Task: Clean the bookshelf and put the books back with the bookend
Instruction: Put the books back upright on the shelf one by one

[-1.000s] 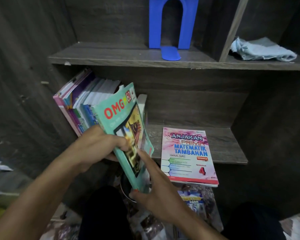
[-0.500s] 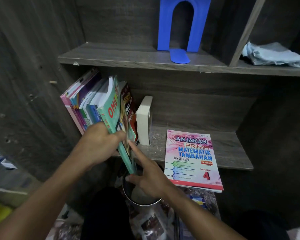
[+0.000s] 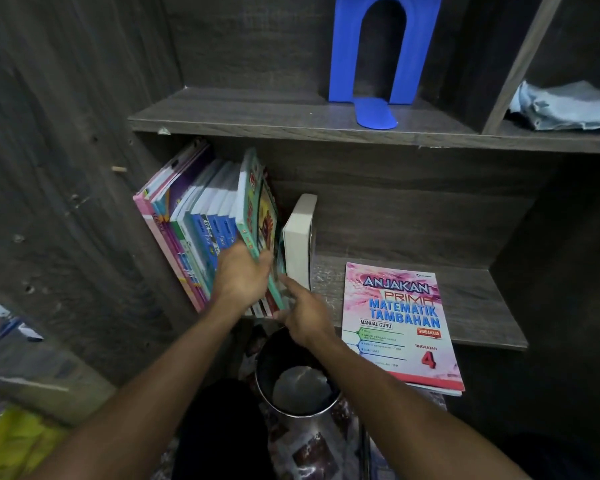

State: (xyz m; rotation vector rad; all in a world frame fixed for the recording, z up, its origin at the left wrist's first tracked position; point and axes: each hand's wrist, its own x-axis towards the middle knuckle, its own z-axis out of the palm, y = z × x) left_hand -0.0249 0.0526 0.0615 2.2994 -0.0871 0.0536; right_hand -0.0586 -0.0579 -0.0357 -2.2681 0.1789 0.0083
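Risk – teal book (image 3: pixel 253 209), gripped by left hand (image 3: pixel 239 275) and nudged by straight fingers of right hand (image 3: pixel 307 317), may topple rightward – bookend (image 3: pixel 343 46) sits unused above.

Pink workbook (image 3: pixel 400 327) lying flat on lower shelf, cover reads "ANJAKAN PRIMA MATEMATIK TAMBAHAN", "MANUAL GURU", "DWIBAHASA", "TINGKATAN 4". Spine text on the standing books (image 3: pixel 201 230) too small to read.

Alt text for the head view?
Left hand grips a teal book at the right end of a book row on the lower shelf, right hand touching its lower edge. A white book stands beside it, a pink workbook lies flat to the right; a blue bookend and cloth sit on the upper shelf.
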